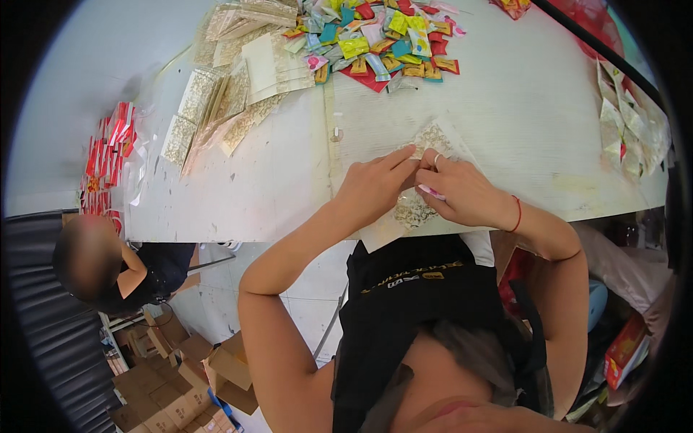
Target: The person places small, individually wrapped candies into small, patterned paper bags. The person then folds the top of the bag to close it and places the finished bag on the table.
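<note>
A white-and-gold patterned bag [416, 211] lies at the table's front edge, under both hands. My left hand [377, 182] is closed at the middle of the bag, its fingertips pinching there against the right hand's fingers. My right hand [462, 189] is curled in from the other side, a ring on one finger. A small pink-and-white wrapped sweet [432, 192] shows by its thumb, held in the curled fingers. The fingers hide the middle of the bag, so what lies between the fingertips cannot be made out.
Small colourful wrapped sweets [375, 43] are heaped at the far middle. Stacks of patterned bags [216, 94] lie far left; a clear bag holding similar packets [632, 123] is at the right. Red packets [108, 151] sit beyond the left edge, near a seated person [155, 274]. Cardboard boxes [166, 382] stand below.
</note>
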{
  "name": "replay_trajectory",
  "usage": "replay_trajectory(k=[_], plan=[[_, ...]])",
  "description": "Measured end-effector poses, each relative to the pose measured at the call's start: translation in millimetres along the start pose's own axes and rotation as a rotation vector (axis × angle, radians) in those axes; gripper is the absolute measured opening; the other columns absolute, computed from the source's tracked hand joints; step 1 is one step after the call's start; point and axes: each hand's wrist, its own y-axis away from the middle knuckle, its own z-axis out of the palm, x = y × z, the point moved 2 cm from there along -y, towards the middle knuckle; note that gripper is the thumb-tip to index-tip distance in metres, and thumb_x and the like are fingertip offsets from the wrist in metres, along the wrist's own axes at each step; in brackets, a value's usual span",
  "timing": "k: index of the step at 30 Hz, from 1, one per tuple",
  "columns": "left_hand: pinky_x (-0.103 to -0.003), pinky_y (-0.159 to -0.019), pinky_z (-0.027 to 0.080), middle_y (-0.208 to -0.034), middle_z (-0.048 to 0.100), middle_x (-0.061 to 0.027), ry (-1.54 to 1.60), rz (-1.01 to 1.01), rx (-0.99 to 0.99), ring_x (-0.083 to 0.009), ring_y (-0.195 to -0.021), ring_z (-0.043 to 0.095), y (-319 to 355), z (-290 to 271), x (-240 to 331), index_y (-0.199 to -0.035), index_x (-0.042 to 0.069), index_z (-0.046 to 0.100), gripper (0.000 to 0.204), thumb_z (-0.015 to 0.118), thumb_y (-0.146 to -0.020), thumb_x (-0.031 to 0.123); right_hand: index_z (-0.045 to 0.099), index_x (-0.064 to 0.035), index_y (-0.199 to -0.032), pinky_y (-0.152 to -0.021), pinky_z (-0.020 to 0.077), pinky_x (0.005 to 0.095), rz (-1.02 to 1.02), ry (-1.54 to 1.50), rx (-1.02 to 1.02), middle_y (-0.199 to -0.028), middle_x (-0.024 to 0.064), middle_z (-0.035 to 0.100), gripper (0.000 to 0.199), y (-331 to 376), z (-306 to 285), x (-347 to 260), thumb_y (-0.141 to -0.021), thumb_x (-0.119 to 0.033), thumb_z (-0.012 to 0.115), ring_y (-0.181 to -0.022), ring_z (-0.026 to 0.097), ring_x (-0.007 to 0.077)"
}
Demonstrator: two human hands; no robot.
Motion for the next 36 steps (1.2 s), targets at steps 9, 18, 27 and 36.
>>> replay_trajectory(k=[9,18,27,36], plan=[[-0.043,-0.072,0.055,-0.139,0.047,-0.0051,0.003,-0.246,-0.212,-0.0295,-0.098,0.066,-8.2,-22.7,18.4,-0.124,0.009,0.046,0.069,0.083,-0.068,0.024,0.063,-0.0078,-0.088,-0.057,0.0481,0.0342,-0.264,0.064,0.29,-0.086,0.0066,0.053,0.01,19.8,16.0,-12.8,-0.086,-0.016,0.068,-0.069,0.059,0.0208],[-0.045,-0.075,0.054,-0.141,0.042,-0.0106,-0.021,-0.19,-0.233,-0.0298,-0.107,0.062,-7.4,-15.5,20.6,-0.127,0.009,0.04,0.071,0.08,-0.069,0.017,0.06,-0.0077,-0.125,-0.086,0.05,0.0391,0.11,0.023,0.465,-0.122,0.0148,0.063,0.036,-67.2,-41.5,144.1,-0.09,-0.009,0.052,-0.102,0.063,0.0325],[-0.045,-0.075,0.055,-0.142,0.041,-0.0105,0.0,-0.169,-0.212,-0.0297,-0.109,0.061,-7.3,-14.6,22.0,-0.128,0.009,0.041,0.068,0.078,-0.07,0.016,0.054,0.0002,-0.132,-0.084,0.0524,0.0364,0.067,0.162,0.42,-0.13,0.0182,0.06,0.048,-120.4,-30.3,184.9,-0.088,-0.019,0.053,-0.103,0.065,0.0266],[-0.044,-0.071,0.055,-0.14,0.043,-0.0106,-0.002,-0.154,-0.226,-0.0289,-0.109,0.062,-5.8,-13.5,17.4,-0.127,0.009,0.043,0.067,0.077,-0.071,0.016,0.063,-0.0021,-0.121,-0.068,0.0491,0.0243,0.461,-0.72,0.475,-0.099,0.0065,0.07,0.038,-56.4,-83.8,196.6,-0.093,-0.027,0.059,-0.079,0.06,0.0084]])
